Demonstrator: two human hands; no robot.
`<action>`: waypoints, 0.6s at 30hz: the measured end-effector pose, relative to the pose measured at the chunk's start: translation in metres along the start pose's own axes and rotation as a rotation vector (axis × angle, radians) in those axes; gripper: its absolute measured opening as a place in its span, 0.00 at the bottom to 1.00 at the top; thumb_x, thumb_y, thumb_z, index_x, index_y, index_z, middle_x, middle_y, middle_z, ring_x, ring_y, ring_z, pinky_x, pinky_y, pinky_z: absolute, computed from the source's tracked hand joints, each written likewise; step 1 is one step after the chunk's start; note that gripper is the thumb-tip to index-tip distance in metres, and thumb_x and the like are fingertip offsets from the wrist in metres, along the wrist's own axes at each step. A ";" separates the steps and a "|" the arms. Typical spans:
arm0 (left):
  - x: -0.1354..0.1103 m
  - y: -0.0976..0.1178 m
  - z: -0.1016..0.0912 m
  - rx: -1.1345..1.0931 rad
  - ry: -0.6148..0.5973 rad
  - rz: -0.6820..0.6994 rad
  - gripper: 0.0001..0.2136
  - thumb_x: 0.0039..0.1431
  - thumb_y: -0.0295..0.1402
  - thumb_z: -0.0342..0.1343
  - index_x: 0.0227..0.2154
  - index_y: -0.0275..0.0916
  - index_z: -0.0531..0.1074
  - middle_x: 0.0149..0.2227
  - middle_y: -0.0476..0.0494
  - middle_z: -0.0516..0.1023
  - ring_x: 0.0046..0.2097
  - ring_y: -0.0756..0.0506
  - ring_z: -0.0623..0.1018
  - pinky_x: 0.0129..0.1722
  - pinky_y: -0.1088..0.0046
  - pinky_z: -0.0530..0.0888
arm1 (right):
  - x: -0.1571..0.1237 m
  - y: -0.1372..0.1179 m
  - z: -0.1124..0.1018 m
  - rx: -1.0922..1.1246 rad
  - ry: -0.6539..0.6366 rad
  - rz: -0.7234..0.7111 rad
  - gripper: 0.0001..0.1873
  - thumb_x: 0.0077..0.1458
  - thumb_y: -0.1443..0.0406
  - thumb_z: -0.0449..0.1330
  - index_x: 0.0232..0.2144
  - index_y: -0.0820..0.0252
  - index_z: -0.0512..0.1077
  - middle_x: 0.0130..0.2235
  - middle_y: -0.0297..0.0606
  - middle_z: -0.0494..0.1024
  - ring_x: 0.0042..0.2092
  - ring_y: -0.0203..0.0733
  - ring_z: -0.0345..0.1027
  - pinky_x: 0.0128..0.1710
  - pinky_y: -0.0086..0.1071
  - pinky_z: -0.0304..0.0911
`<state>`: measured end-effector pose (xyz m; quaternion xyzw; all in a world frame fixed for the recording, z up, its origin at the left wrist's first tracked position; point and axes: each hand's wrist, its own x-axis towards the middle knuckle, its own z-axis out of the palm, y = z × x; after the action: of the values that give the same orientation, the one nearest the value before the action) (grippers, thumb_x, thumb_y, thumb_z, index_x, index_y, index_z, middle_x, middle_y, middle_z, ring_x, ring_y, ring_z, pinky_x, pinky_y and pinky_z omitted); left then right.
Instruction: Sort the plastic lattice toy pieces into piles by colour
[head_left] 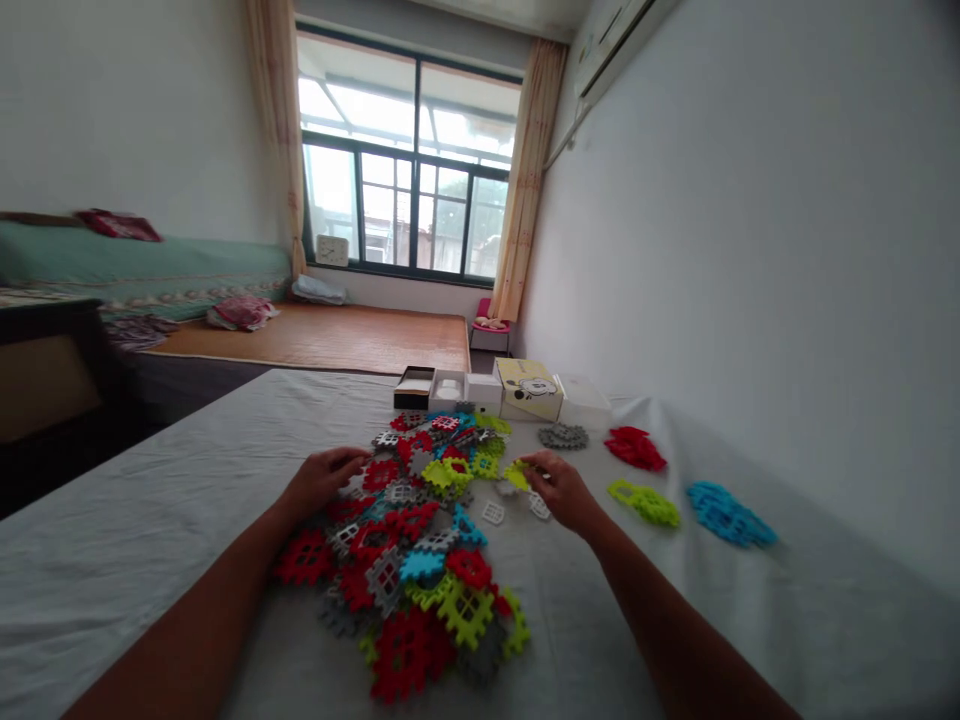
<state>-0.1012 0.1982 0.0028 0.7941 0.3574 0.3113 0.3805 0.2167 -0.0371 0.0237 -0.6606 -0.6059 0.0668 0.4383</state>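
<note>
A heap of plastic interlocking building pieces [401,655] in red, grey, lime green, blue and white covers the middle of the cloth-covered table. My right hand [559,490] is to the right of the heap, its thumb and fingers pinching a lime-green building piece [515,476]. Just below that hand lie white window-shaped pieces [493,513]. At the heap's left edge rests my left hand [326,480], fingers stretched toward the red and grey pieces. I see nothing held in it, though its fingertips are partly hidden.
Sorted piles lie at the right: grey [562,437], red [636,448], lime green [645,503] and blue [730,515]. Behind the heap stand a black box [414,388], white boxes [585,402] and a yellow picture box [529,390]. A white wall borders the table's right side.
</note>
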 end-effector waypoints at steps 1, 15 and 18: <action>0.001 0.000 -0.001 0.009 -0.013 0.003 0.25 0.44 0.51 0.54 0.39 0.37 0.75 0.34 0.44 0.80 0.37 0.43 0.77 0.32 0.72 0.74 | -0.003 0.010 -0.015 0.008 0.030 0.039 0.16 0.53 0.57 0.53 0.39 0.59 0.72 0.38 0.40 0.76 0.38 0.41 0.70 0.38 0.34 0.66; -0.002 0.011 0.000 0.162 -0.020 0.042 0.23 0.44 0.52 0.52 0.36 0.40 0.77 0.33 0.48 0.80 0.34 0.43 0.77 0.35 0.73 0.71 | -0.080 0.141 -0.176 -0.188 0.358 0.539 0.16 0.42 0.54 0.58 0.29 0.59 0.75 0.29 0.39 0.79 0.31 0.42 0.72 0.30 0.33 0.66; -0.002 0.011 0.000 0.168 -0.016 0.028 0.24 0.43 0.53 0.52 0.36 0.39 0.77 0.31 0.48 0.80 0.32 0.43 0.76 0.33 0.73 0.71 | -0.067 0.139 -0.162 -0.480 0.246 0.408 0.17 0.47 0.54 0.54 0.33 0.57 0.75 0.36 0.40 0.78 0.38 0.45 0.72 0.42 0.38 0.64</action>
<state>-0.0993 0.1918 0.0112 0.8306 0.3680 0.2790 0.3111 0.4027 -0.1589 0.0002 -0.8556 -0.4022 -0.0716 0.3179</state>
